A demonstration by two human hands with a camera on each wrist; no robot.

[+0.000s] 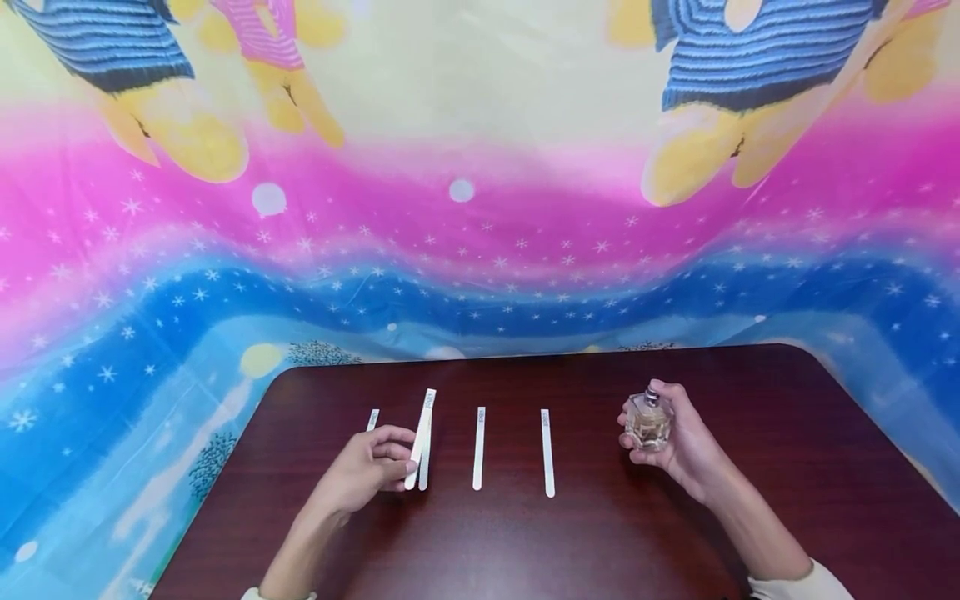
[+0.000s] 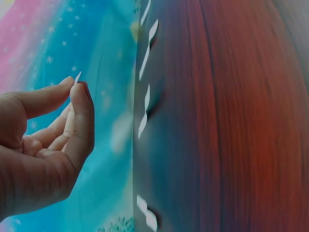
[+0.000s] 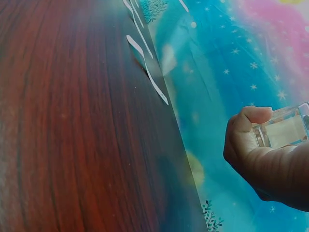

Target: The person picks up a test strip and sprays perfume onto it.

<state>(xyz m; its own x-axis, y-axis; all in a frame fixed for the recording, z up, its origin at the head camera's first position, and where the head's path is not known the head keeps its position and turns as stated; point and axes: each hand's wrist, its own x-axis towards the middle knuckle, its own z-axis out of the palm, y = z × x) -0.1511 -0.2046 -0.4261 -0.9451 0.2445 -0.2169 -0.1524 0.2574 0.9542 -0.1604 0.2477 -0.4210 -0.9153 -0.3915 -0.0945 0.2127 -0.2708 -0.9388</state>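
Note:
My left hand [image 1: 371,468] pinches one end of a white perfume test strip [image 1: 415,454] between thumb and fingertip; in the left wrist view the held strip [image 2: 77,77] shows only as a thin edge. In the head view it overlaps another strip [image 1: 425,457] on the table. Further right lie two more strips, one near the middle [image 1: 478,450] and one beyond it [image 1: 547,454]. A strip [image 1: 372,418] at the far left is partly hidden behind the hand. My right hand [image 1: 678,454] grips a clear glass perfume bottle [image 1: 648,425] upright, a digit at its silver neck.
The dark red-brown wooden table [image 1: 480,550] has rounded far corners. Behind it and along its sides hangs a colourful printed cloth [image 1: 480,233]. The strips on the table are slightly bent, with small shadows beneath them in the left wrist view.

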